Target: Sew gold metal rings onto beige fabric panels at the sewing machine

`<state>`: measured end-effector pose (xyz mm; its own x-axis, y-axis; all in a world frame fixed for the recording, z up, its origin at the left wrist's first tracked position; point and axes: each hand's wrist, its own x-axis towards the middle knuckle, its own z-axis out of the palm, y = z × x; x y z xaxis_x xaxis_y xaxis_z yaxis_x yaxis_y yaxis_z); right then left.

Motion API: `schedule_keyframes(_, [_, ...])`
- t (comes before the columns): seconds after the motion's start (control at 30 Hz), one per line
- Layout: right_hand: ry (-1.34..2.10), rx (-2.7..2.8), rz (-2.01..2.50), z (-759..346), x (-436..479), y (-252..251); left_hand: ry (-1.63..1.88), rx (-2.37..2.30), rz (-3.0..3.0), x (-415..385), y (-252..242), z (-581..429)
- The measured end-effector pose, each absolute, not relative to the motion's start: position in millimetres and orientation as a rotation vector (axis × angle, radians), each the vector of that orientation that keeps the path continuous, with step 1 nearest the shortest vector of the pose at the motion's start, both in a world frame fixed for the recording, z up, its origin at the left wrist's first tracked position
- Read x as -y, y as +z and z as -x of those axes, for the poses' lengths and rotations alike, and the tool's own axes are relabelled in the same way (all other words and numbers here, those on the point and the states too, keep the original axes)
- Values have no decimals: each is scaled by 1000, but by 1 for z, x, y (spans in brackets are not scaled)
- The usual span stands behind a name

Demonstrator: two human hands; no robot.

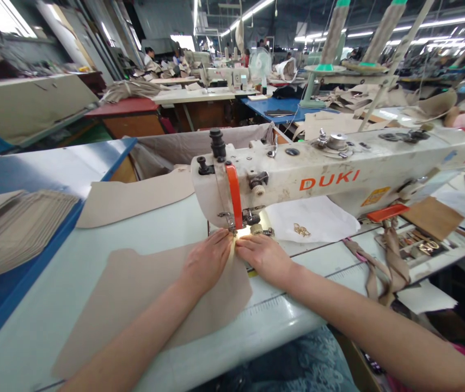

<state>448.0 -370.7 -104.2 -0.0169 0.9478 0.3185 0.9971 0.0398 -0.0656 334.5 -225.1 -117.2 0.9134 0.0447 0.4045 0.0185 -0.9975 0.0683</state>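
Note:
A beige fabric panel [134,294] lies on the pale sewing table, one edge running under the needle area of a white sewing machine [281,182]. My left hand [210,258] rests flat on this panel, fingers stretched toward the lit presser foot. Just right of the foot, my right hand [265,258] lies with its fingers extended over the panel's edge. Both sets of fingertips are close together beside the needle. The needle itself and the exact spot under the fingertips are hard to make out.
Another beige panel [134,197] lies left of the machine head. Stacked panels [24,231] sit on a blue surface at left. Gold metal pieces [301,230] rest on white paper right of the needle. Beige strips [391,261] hang near a parts tray [416,245]. Thread cones [334,35] stand behind.

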Motion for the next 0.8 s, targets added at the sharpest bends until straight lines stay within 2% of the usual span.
schedule_keyframes(0.2, [-256,2051,1985,-449,370,-105,649,-95,-2955,227,-116,-333])
schedule_keyframes(0.4, [-294,2140,1744,-415,383,-108,757,-65,-3005,243,-121,-285])
schedule_keyframes(0.63, [-318,2030,1639,-397,392,-110,729,-337,-2995,267,-96,-227])
schedule_keyframes(0.8, [-281,1947,1639,-398,394,-114,585,32,-3270,262,-129,-149])
